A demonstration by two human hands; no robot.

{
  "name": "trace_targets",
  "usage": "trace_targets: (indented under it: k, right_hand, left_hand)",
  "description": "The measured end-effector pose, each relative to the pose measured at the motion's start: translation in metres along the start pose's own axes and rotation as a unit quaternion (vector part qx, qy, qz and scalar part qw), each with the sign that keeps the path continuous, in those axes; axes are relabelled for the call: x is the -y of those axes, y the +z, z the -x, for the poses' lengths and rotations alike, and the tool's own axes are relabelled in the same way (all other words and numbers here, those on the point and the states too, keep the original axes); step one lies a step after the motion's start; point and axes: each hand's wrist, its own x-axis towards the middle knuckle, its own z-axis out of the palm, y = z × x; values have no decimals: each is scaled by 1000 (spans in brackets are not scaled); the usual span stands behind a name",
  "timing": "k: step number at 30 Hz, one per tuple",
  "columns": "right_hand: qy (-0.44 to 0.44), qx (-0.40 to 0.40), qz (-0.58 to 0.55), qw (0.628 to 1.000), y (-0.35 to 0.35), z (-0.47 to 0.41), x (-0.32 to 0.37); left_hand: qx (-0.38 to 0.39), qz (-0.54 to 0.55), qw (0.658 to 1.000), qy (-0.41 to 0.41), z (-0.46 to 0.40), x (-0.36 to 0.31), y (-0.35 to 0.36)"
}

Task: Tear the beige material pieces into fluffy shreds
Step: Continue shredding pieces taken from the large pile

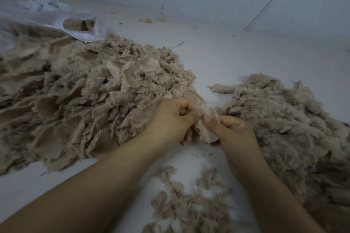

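One beige piece (205,130) sits right between the two hands, low in the middle of the view, pinched from both sides. The left hand (173,119) grips its upper left edge with curled fingers and thumb; the right hand (233,129) clamps the right edge, thumb pressed along the cloth. The hands are close together, nearly touching. To the left lies a big heap of untorn pieces (75,100); to the right, a pile of fluffy shreds (287,119). More loose shreds (189,204) are scattered on the white floor (217,58) below the forearms. A plastic bag (56,19) lies far left.
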Motion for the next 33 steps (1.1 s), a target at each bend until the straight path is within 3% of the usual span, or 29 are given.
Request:
trace_targets:
  k: [7, 9, 12, 14, 17, 19, 21, 24, 26, 27, 29, 31, 33]
  right_hand:
    - [15, -45, -10, 999, -2, -2, -5]
    - [33, -63, -27, 997, -1, -1, -3]
    - [41, -58, -27, 997, 1, 0, 0]
    - [40, -51, -32, 997, 1, 1, 1]
    - [38, -51, -39, 997, 2, -1, 1]
    - [47, -86, -50, 994, 0, -4, -1]
    - [65, -117, -79, 988, -1, -7, -3]
    - [78, -132, -90, 984, -2, -8, -4]
    - [74, -136, -87, 984, -1, -8, -3]
    - [72, -137, -85, 984, 0, -7, -3]
    - [70, -137, -85, 984, 1, -6, -2]
    - [69, -136, -85, 985, 1, -6, -2]
    - [67, -132, -80, 986, 1, -6, -1]
  left_hand:
    - [-133, 73, 988, 23, 0, -7, -7]
    - [-101, 24, 995, 7, 0, -10, -11]
    - [31, -113, 992, -51, 4, -10, -7]
    - [38, -102, 994, -16, 7, -5, 1]
    - [-35, 8, 998, 58, 5, -4, 5]
    - [-119, -25, 985, 124, 0, -7, -5]
    - [-190, -190, 946, 182, -5, -9, -22]
    - [-181, -549, 806, 127, -7, -13, -41]
    - [-163, -654, 735, 82, -1, -16, -37]
    - [-155, -672, 717, 104, 2, -18, -31]
    - [-147, -646, 718, 212, 8, -18, -17]
    - [-121, -582, 746, 300, 9, -12, 2]
    - [-61, -515, 820, 242, 7, -9, 18]
